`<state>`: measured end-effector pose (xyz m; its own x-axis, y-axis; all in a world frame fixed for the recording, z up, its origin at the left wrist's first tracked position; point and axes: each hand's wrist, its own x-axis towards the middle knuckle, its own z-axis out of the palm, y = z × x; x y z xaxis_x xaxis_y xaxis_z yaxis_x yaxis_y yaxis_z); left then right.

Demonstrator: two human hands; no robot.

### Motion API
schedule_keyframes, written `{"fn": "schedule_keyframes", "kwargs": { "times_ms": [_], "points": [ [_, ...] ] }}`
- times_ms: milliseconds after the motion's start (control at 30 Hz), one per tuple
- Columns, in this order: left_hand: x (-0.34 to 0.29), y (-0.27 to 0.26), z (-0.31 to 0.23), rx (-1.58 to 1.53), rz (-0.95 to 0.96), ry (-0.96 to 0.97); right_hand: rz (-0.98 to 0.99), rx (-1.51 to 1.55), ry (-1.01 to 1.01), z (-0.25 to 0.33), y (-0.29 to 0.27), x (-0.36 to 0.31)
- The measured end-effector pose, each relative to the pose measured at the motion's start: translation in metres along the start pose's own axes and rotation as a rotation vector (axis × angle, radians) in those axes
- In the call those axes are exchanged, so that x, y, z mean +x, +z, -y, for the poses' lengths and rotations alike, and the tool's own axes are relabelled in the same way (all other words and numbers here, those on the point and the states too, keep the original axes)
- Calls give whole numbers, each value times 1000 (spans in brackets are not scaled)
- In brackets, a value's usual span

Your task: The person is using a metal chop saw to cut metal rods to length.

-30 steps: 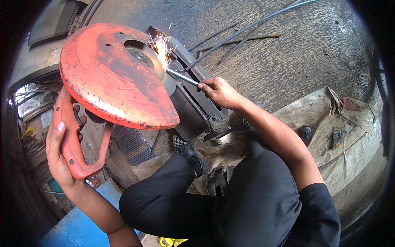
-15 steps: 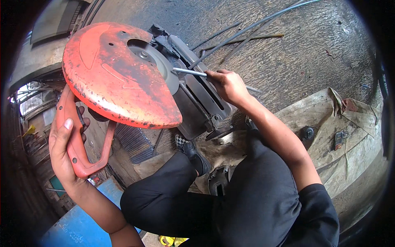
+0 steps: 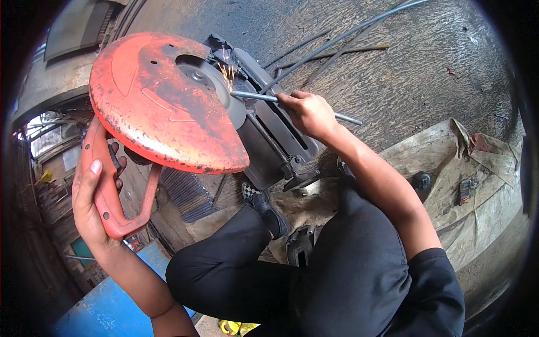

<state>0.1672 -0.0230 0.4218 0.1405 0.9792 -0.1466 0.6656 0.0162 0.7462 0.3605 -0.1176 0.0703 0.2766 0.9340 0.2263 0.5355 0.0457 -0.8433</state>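
Note:
A chop saw with a scuffed red blade guard [image 3: 163,112] stands in front of me on the left. My left hand [image 3: 87,194] is wrapped round its red D-shaped handle [image 3: 109,210], with the thumb along the outer side. In my right hand [image 3: 311,115] is a thin grey metal rod [image 3: 255,96], pinched near its middle. The rod's left end touches the edge of the grey cutting disc [image 3: 231,106], and orange sparks [image 3: 229,73] fly up from that spot. Its other end sticks out past my hand. Below lies the dark saw base [image 3: 266,151] with its clamp screw.
Long rods [image 3: 337,48] lie on the rough floor beyond the saw. A dirty cloth sheet [image 3: 432,151] spreads at the right, with a small dark device [image 3: 465,191] on it. A bundle of short dark rods [image 3: 193,199] and a blue panel [image 3: 112,297] are at left.
Sparks now rise where the rod meets the disc; none showed before. The rod has shifted slightly left and tilted. My left hand and the handle sit slightly further right in view.

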Motion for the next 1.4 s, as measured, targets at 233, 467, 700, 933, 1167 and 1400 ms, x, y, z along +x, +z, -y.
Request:
{"fn": "schedule_keyframes", "kwargs": {
  "times_ms": [233,467,700,933,1167,1400],
  "points": [
    [5,-3,6,-67,57,74,16,119,-37,-2,5,-4],
    [0,1,2,-63,-1,37,100,221,-9,0,2,-1],
    [-2,2,2,-95,-91,6,141,346,40,7,-2,-1],
    [-2,2,2,-72,-90,-12,187,439,67,12,-7,1],
    [-4,8,3,-67,-33,98,406,463,220,7,-14,0],
    [-1,1,0,-19,0,-64,532,918,474,0,-15,-4]
  ]
}}
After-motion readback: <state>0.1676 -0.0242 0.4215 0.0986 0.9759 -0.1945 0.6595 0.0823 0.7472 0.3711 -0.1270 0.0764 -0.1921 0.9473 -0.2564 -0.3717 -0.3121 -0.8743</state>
